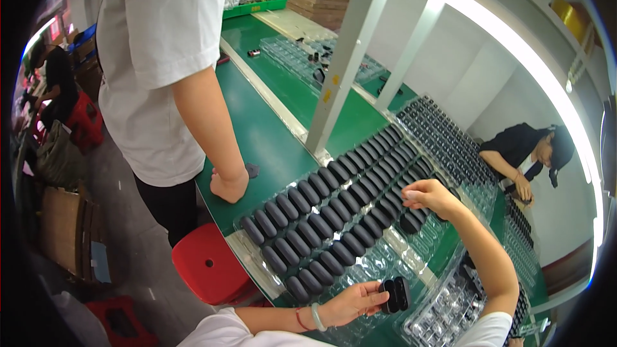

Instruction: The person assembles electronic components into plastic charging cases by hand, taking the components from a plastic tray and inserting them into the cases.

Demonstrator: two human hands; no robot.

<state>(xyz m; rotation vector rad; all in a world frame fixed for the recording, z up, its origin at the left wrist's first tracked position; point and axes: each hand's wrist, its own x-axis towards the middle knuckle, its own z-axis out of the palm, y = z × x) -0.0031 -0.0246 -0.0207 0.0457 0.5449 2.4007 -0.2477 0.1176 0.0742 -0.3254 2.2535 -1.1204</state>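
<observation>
My left hand (352, 303), low in the view, grips a small black earbud-style charging case (394, 295) with its lid raised. Thumb and fingers press on the case's left side. Farther up and to the right, my right hand (434, 196) is over the right part of several rows of closed black cases (334, 215). Its fingertips are drawn together; whatever they may pinch is too small to make out. The closed cases stand side by side in clear plastic trays (369, 276). A bracelet circles my left wrist.
A clear tray of small parts (443, 305) lies by my right forearm. A grey post (347, 67) rises from the green table (273, 160). At left, a standing person's fist (229, 184) rests there. A red stool (207, 266) stands below. Another person (524, 157) works at right.
</observation>
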